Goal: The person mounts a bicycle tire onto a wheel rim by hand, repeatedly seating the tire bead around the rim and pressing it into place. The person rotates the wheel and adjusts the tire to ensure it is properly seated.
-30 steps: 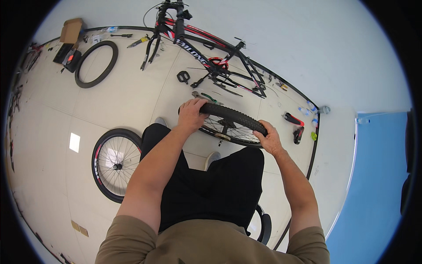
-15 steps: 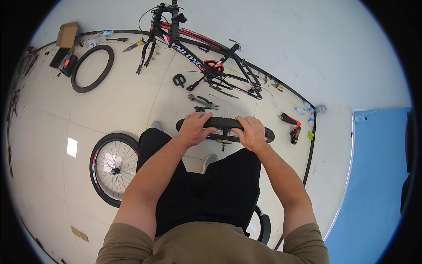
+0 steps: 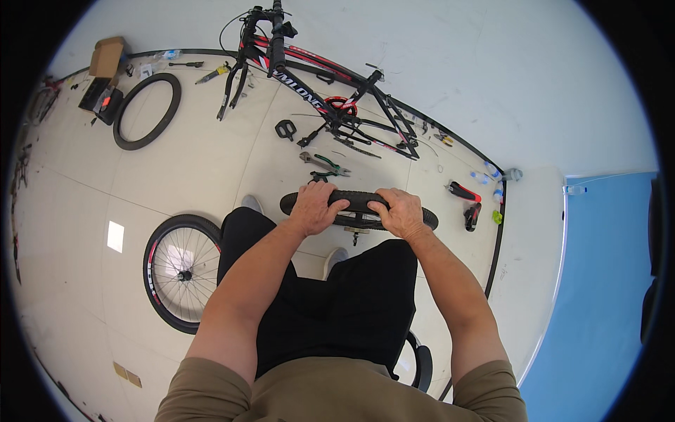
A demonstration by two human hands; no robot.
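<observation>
Your left grip [image 3: 316,208] and right grip [image 3: 401,213] both clasp the upright wheel [image 3: 357,204], which stands edge-up in front of your knees [image 3: 246,232], directly beneath the two grips. Its black tyre [image 3: 358,197] covers the rim along the part between and beside your grips; whether it sits evenly all the way round, you cannot tell from this angle. As far as shows, the work looks only partly done: the bicycle frame [image 3: 309,95], beyond your grips near the wall, has no wheel in its fork or at its rear end, and a pedal [image 3: 285,129] lies loose just short of it. A second wheel [image 3: 184,276], with its tyre on, lies left of your left grip and nearer to you, while a bare tyre [image 3: 118,130] lies far off beyond it, with no rim inside. Green-handled pliers [image 3: 332,166] rest on the floor [image 3: 77,232] just beyond your grips, touched by neither. Your forearms [image 3: 450,278] reach forward and slant inward, elbows slightly bent; palms face down over the tread, fingers curl across the far side, and both thumbs lie along the near side, pointing toward each other with a short stretch of tyre bare between them.
</observation>
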